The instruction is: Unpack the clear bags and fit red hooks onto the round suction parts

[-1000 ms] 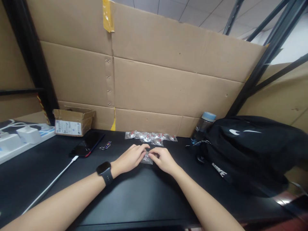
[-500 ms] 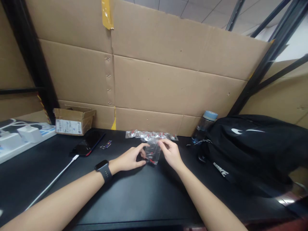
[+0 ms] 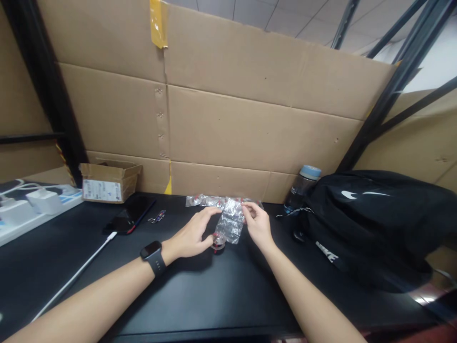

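Note:
A crinkled clear plastic bag [image 3: 231,223] is pinched at its upper right by my right hand [image 3: 257,226]. My left hand [image 3: 194,234], with a dark watch on its wrist, is at the bag's left side, fingers spread and thumb apart. Beside that thumb tip, at the bag's lower left corner, is a small round metallic item with red parts [image 3: 218,244]. Whether the thumb touches it is hard to tell. Behind the hands, a row of small clear packets [image 3: 200,200] with shiny round pieces and bits of red lies along the cardboard.
On the left are a power strip [image 3: 67,201], an open cardboard box [image 3: 109,183], a phone [image 3: 132,214] with a white cable and a small trinket [image 3: 157,217]. A bottle [image 3: 301,188] and a black bag [image 3: 374,224] stand on the right. Cardboard [image 3: 250,128] closes the back.
The round metallic item with red parts, earlier seen within the plastic bag, now shows outside at its lower left. The bag has shifted slightly right and tilted with my right hand.

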The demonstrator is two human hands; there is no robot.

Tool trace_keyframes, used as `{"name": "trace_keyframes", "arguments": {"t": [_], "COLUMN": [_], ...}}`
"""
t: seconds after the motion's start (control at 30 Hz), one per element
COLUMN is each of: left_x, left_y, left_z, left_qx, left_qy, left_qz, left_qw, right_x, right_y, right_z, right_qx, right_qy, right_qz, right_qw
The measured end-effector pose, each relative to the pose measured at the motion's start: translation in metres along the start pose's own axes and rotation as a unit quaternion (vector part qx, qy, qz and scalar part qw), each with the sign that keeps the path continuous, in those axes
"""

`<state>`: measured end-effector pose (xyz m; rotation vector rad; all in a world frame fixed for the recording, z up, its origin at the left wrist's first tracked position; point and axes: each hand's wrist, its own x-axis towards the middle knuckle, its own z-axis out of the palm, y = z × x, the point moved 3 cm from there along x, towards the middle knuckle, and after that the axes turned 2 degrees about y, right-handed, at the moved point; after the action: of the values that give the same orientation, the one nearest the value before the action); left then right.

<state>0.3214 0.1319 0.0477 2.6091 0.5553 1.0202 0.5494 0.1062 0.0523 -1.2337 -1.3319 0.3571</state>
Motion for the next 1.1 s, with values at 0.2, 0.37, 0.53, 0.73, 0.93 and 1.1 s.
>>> {"name": "trace_keyframes", "arguments": {"t": [0.2, 0.37, 0.53, 0.73, 0.93, 1.1], "left_x": [0.001, 0.001, 0.005, 0.009, -0.01, -0.022], "left_y": [0.01, 0.01, 0.01, -0.042, -0.108, -0.136], "left_z": [0.001, 0.001, 0.003, -0.031, -0.062, -0.051], "left_qx": [0.122, 0.234, 0.252, 0.355, 0.381, 0.356], "left_qy": [-0.022, -0.003, -0.012, 0.09, 0.068, -0.037], "left_qz": [0.068, 0.106, 0.179, 0.033, -0.134, -0.223], "left_qw": [0.99, 0.966, 0.951, 0.93, 0.912, 0.907], "right_x": [-0.004, -0.01, -0.002, 0.008, 0.006, 0.008], "right_y": [0.007, 0.006, 0.012, 0.037, 0.043, 0.04], "right_z": [0.012, 0.023, 0.014, -0.002, 0.009, 0.01], "right_qx": [0.109, 0.125, -0.021, -0.337, -0.391, -0.393], "right_qy": [-0.059, -0.123, -0.141, -0.189, -0.223, -0.209], "right_qz": [0.041, 0.039, -0.038, -0.085, -0.077, -0.081], "right_qw": [0.991, 0.984, 0.989, 0.918, 0.89, 0.892]}}
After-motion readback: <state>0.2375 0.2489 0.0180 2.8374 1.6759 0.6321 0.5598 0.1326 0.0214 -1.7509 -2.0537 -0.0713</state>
